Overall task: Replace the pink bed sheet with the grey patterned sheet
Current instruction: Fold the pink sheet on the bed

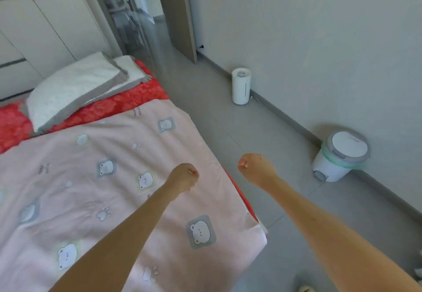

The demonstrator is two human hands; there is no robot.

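The pink sheet lies flat, spreading left of and under my left hand, a fist gripping nothing. My right hand, likewise an empty fist, hangs beyond the sheet's edge, above the floor. Stripping hasn't begun, I judge; next I must open both and grasp that edge. No grey patterned sheet in sight.

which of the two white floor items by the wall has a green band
The squat pedal bin with the grey-rimmed lid; the tall cylinder nearer the door is plain white.
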